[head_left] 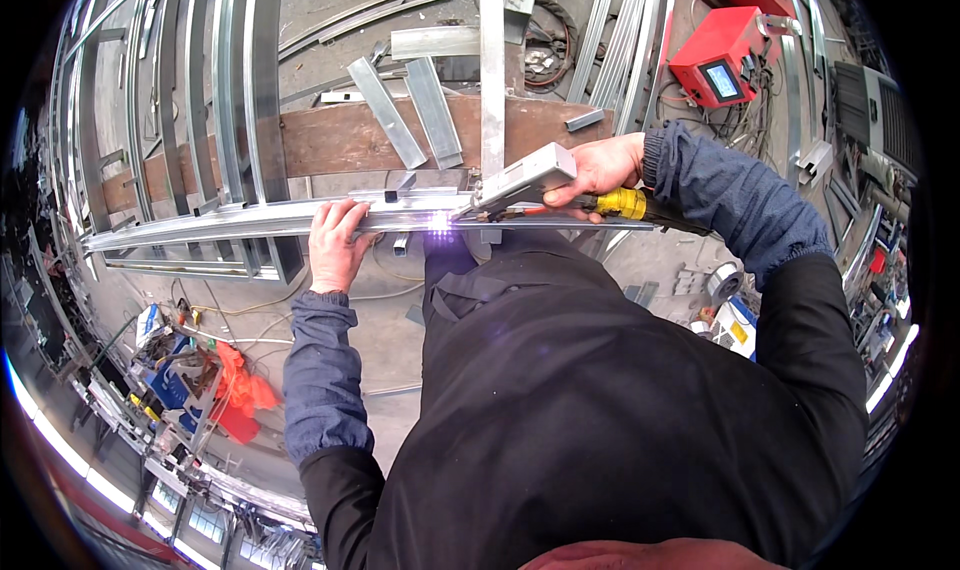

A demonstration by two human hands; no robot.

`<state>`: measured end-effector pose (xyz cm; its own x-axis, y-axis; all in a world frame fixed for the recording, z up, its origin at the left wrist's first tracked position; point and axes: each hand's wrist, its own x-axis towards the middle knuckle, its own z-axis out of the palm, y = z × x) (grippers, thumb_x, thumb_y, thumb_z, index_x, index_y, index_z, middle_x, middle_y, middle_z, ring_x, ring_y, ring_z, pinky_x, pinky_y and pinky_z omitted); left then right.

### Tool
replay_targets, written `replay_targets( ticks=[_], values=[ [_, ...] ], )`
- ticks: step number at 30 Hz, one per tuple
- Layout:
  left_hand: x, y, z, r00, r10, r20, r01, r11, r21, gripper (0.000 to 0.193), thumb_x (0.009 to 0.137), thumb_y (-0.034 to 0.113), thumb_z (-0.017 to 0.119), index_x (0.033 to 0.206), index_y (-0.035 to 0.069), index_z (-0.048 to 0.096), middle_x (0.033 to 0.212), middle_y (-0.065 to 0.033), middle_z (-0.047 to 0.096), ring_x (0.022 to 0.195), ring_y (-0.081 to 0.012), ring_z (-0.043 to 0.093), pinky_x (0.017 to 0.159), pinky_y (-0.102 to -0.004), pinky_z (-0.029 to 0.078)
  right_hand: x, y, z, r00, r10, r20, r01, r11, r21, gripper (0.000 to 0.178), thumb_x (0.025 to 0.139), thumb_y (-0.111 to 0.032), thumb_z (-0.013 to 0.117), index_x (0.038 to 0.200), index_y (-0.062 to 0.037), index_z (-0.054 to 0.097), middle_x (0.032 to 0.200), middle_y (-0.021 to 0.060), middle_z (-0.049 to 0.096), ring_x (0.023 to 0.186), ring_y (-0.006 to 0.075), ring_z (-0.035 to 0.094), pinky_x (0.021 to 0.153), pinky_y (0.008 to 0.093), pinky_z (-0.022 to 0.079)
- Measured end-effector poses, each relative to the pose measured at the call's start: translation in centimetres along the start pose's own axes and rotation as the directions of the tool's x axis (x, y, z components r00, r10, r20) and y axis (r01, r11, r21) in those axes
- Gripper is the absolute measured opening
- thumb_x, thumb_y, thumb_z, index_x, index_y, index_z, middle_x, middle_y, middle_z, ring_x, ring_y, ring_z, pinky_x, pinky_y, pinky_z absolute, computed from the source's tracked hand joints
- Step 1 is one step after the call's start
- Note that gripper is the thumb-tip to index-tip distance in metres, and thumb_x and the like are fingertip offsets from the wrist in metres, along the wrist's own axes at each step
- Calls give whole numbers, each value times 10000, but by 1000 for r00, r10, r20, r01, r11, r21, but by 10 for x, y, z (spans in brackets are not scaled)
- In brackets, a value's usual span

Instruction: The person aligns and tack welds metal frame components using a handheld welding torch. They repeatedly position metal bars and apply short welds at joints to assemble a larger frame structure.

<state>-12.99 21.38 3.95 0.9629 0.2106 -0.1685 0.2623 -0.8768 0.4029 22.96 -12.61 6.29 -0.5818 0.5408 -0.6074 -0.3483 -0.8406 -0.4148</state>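
Observation:
My left hand (pixel 336 248) is closed over a long silver metal profile (pixel 205 228), fingers curled across its top edge. The profile runs crosswise in front of me. My right hand (pixel 603 167) grips a handheld welding gun (pixel 528 178) with a light grey body and a yellow part (pixel 622 204) below the hand. The gun points left and down, its tip at the profile. A bright white-violet glow (pixel 440 223) shows at that tip, between my two hands, and hides the exact contact. A small square tube end (pixel 401 244) sits under the profile.
Several upright-looking metal frame bars (pixel 265 100) extend away at the left. Loose metal strips (pixel 433 113) lie across a brown board (pixel 330 138). A red machine with a screen (pixel 716 60) stands at the far right, cables beside it. An orange-red cloth (pixel 240 385) lies at the lower left.

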Motion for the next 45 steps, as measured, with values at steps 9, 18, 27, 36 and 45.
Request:
replay_targets(
  ticks=[9, 18, 27, 36, 45],
  values=[
    [-5, -9, 8, 999, -20, 33, 19, 1000, 24, 648, 716, 150, 956, 1336, 168, 765, 1361, -53, 720, 1332, -373, 622, 1193, -490, 496, -2, 7, -3, 1000, -16, -17, 16, 1000, -6, 415, 1126, -401, 742, 1317, -37, 685, 861, 59, 701, 677, 142, 679, 632, 319, 576],
    [-4, -9, 7, 999, -10, 30, 9, 1000, 12, 644, 729, 147, 955, 1342, 167, 759, 1356, -51, 719, 1332, -380, 622, 1207, -491, 490, -11, 0, 3, 999, 11, -42, -10, 1000, 14, 412, 1112, -432, 759, 1234, -44, 692, 790, 71, 694, 634, 159, 690, 611, 334, 561],
    [-3, -10, 7, 1000, 17, 9, -17, 1000, 17, 631, 727, 146, 952, 1328, 144, 764, 1328, -70, 720, 1302, -386, 625, 1178, -492, 505, -12, 7, 3, 999, 2, -39, -1, 1000, 22, 414, 1116, -429, 754, 1236, -40, 678, 782, 80, 688, 629, 167, 688, 602, 335, 558],
    [-3, -8, 5, 1000, -15, 28, 14, 1000, 8, 647, 718, 149, 961, 1337, 162, 771, 1342, -61, 723, 1327, -376, 618, 1194, -493, 497, -14, 11, 3, 999, -26, -39, 27, 1000, 7, 383, 1133, -403, 731, 1212, -32, 678, 785, 68, 689, 628, 165, 686, 605, 332, 573],
    [-5, -10, -2, 999, 41, -5, -42, 998, -55, 620, 736, 195, 955, 1324, 120, 773, 1311, -87, 730, 1240, -346, 660, 1110, -488, 531, -34, 7, 38, 971, -137, -195, 108, 982, -154, 386, 1124, -207, 745, 1444, -24, 630, 881, 16, 695, 725, 133, 697, 654, 319, 588]
  ],
)
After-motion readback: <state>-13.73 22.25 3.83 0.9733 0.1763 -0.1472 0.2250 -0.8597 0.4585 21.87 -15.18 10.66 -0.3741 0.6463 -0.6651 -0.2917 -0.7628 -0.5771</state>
